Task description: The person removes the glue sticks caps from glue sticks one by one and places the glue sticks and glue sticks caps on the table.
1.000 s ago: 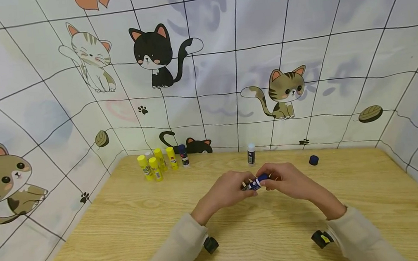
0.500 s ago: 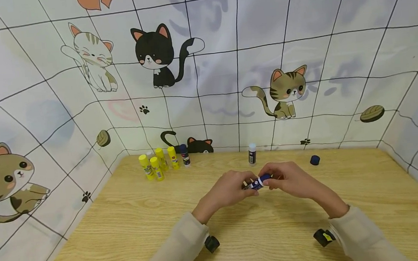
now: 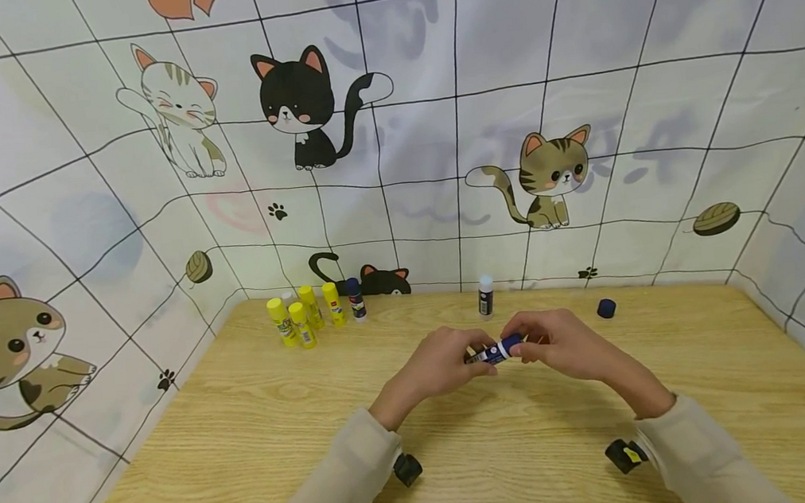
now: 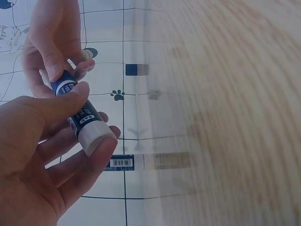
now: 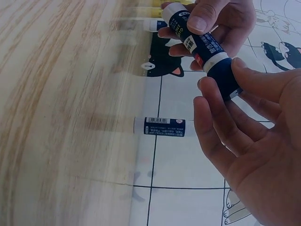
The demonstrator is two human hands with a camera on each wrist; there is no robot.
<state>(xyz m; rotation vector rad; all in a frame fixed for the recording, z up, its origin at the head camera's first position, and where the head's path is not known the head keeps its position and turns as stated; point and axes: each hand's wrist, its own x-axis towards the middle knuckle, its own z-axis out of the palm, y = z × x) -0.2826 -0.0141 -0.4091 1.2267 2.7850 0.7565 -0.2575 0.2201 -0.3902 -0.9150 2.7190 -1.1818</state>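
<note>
Both hands hold one dark blue glue stick (image 3: pixel 492 354) between them above the table, tilted with its capped end up to the right. My left hand (image 3: pixel 437 364) grips the body, thumb along the label, fingers near the white base (image 4: pixel 95 136). At the other end my right hand (image 3: pixel 561 343) pinches the blue cap (image 5: pixel 223 75) between thumb and fingers. A white collar (image 5: pixel 215 60) shows right beside the cap. Behind the hands, an uncapped glue stick (image 3: pixel 486 298) with a whitish top stands upright. A loose blue cap (image 3: pixel 606 309) lies to its right.
Several yellow glue sticks (image 3: pixel 299 324) stand together at the back left of the wooden table (image 3: pixel 245 425). Beside them is a capped blue glue stick (image 3: pixel 356 299). A cat-printed wall covering (image 3: pixel 421 138) rises along the table's back edge and sides.
The right hand has shifted slightly to the right at the cap, and more of the white collar shows in the head view. The left hand keeps its grip on the glue stick.
</note>
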